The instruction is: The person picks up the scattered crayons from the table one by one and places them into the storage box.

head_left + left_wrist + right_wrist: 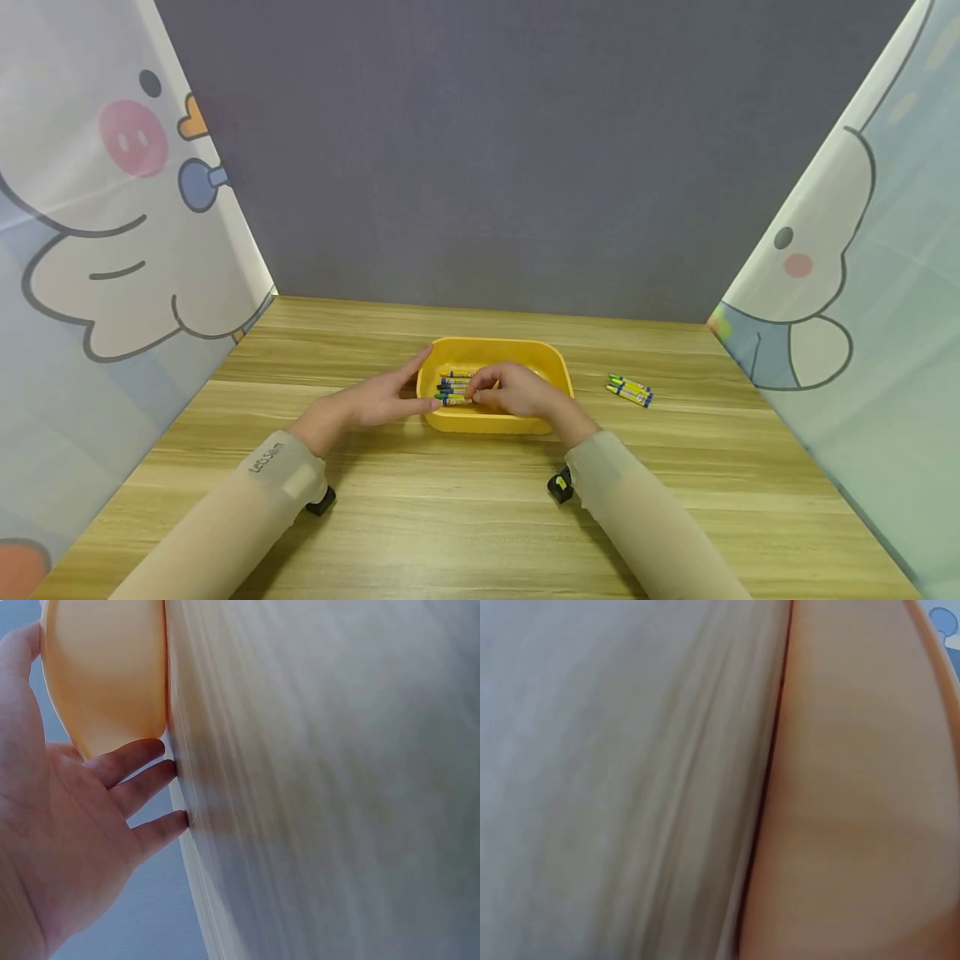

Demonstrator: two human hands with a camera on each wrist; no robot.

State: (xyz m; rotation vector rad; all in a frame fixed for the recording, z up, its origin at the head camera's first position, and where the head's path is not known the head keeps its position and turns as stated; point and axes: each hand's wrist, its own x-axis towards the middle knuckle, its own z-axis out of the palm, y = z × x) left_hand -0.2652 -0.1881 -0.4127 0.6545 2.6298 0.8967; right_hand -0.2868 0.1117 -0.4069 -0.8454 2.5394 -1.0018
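A yellow plastic box [495, 424] stands on the wooden table, with several yellow-and-blue crayons [452, 385] lying side by side in its left end. My left hand [378, 398] is spread against the box's left end, its fingers straight; in the left wrist view, the hand's lower fingertips [174, 771] reach the table beside the box. Over the near wall reaches my right hand [517, 390], thumb and forefinger pinching the right end of the green-tipped crayon [453, 402] nearest the front. The right wrist view catches only the box's side wall [855, 780], with the hand hidden.
Two more crayons [630, 390] lie on the table to the right of the box. A grey panel [487, 158] rises behind the wooden table [450, 517], and printed cartoon curtains [127, 250] flank both sides. Small black devices [560, 485] sit under the wrists.
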